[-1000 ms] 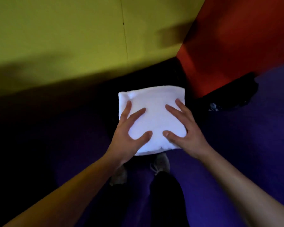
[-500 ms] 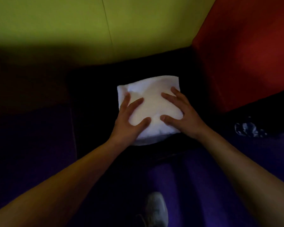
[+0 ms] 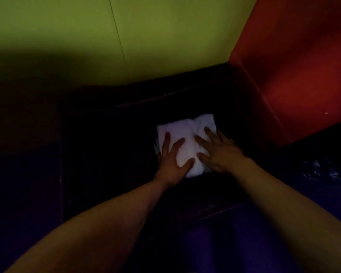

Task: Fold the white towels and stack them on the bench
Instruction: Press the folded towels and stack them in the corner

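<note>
A folded white towel (image 3: 186,133) lies on the dark bench (image 3: 126,134) near its right end. My left hand (image 3: 170,160) lies flat on the towel's left half with its fingers spread. On the right half rests my right hand (image 3: 217,152), palm down and fingers straight. Both hands press on the towel's top. The edges of more white cloth show under the towel at its left side, so it may lie on another folded towel.
A yellow-green wall (image 3: 126,36) rises behind the bench and a red wall (image 3: 293,66) closes off the right side. The floor (image 3: 244,243) in front looks purple. A dim crumpled thing (image 3: 329,172) lies at the far right. The scene is very dark.
The towel and both hands have moved away from me and down onto the bench. It now looks smaller and more creased. My shoe has left the view.
</note>
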The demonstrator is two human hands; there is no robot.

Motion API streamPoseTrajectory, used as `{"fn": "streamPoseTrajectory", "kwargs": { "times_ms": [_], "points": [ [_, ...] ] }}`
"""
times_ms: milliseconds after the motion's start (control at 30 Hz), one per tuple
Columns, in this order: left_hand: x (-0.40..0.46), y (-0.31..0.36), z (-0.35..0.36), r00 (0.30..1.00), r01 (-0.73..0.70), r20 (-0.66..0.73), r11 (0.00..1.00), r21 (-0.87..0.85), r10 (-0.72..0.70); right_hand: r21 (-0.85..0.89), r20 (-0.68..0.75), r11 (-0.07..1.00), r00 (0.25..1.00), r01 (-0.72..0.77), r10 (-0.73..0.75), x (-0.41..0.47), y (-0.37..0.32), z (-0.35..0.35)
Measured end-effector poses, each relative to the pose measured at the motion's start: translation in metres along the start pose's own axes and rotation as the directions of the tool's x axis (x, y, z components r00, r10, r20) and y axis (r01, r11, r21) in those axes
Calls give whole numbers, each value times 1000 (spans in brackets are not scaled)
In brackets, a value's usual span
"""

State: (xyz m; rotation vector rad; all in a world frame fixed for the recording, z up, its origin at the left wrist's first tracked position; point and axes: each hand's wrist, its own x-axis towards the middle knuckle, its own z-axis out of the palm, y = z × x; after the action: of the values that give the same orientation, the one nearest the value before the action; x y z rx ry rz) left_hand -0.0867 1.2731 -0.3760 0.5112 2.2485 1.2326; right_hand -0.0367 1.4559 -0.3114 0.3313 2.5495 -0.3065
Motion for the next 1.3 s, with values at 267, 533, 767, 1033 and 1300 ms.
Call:
{"fn": "streamPoseTrajectory", "kwargs": {
  "times_ms": [267, 533, 767, 1033, 1300],
  "points": [
    [-1, 2, -21, 989, 19, 133, 950, 312, -63, -101, -52, 994, 998, -37, 32, -8, -13, -7],
    [-48, 71, -85, 991, -72, 133, 722, 688, -28, 53, -316, 996, 945, -71, 84, -71, -58, -39],
    [-152, 177, -184, 991, -128, 62, 679, 723, 122, 205, -405, 977, 902, -66, 146, -184, -134, -120],
    [-266, 279, -292, 980, -117, -37, 725, 679, 194, 219, -573, 975, 813, 36, 99, -301, -224, -210],
    [-366, 346, -406, 975, 27, -182, 745, 666, 128, 269, -629, 944, 777, 193, 21, -377, -333, -287]
  ]
}}
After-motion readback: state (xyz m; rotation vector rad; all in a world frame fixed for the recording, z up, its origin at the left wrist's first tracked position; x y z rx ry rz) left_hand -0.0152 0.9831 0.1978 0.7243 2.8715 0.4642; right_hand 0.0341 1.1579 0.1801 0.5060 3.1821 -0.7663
